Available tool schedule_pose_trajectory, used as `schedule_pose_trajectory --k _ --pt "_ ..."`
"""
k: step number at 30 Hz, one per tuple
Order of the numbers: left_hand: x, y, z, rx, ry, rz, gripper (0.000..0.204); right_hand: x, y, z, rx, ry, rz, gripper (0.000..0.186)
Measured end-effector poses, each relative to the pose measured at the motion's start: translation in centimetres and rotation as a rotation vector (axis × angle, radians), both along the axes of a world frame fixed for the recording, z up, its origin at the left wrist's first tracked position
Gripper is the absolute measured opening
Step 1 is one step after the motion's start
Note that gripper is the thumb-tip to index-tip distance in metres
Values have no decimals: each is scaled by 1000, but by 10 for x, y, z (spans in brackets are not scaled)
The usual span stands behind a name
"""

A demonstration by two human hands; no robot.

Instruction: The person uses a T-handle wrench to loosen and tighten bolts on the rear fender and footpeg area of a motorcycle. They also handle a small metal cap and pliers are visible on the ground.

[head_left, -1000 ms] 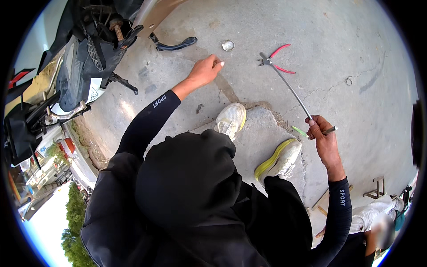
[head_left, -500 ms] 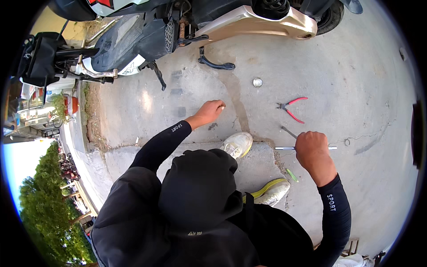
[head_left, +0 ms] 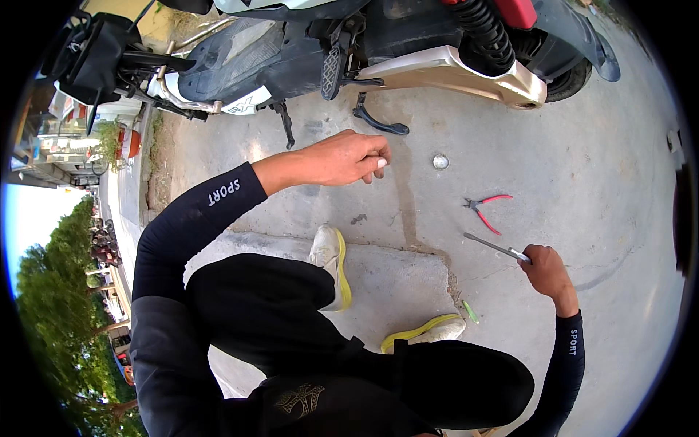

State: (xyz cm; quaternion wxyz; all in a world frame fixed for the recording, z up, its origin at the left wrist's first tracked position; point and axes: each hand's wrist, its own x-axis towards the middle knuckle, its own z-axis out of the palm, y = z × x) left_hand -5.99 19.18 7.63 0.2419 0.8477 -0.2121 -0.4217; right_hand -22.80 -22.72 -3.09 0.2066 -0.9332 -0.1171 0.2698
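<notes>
My left hand [head_left: 351, 159] is raised over the concrete below a motor scooter's kickstand, its fingers curled with thumb against forefinger. Whatever lies between them, if anything, I cannot make out. On the right, my right hand [head_left: 547, 274] grips a T-handle wrench [head_left: 489, 243], whose grey metal shaft points left and slightly away from me. The fist partly covers the crossbar. Just beyond the shaft's tip, pliers [head_left: 480, 209] with red handles lie spread on the ground. A small round metal cup [head_left: 440, 161] sits between the pliers and my left hand.
The motor scooter [head_left: 262, 62] stretches across the far side, its black stand [head_left: 378, 122] reaching toward the ground. My shoes [head_left: 331, 266] rest on a cracked concrete slab. A green strip [head_left: 471, 312] lies beside its broken edge. Trees and a street appear at left.
My left hand has moved forward toward the scooter. The right hand has shifted right and nearer, and the wrench has turned in its grip. My head no longer hangs over the knees.
</notes>
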Motion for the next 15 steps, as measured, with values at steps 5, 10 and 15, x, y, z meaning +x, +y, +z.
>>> schedule_pose_trajectory --k 5,10,15 --pt "12 -26 -47 -285 242 289 26 -63 33 36 855 320 -747 23" --pt "34 -101 -57 -619 523 400 24 -116 83 76 865 21 -985 24" --pt "28 -117 -43 -781 815 280 22 -146 131 107 727 -49 -1159 24"
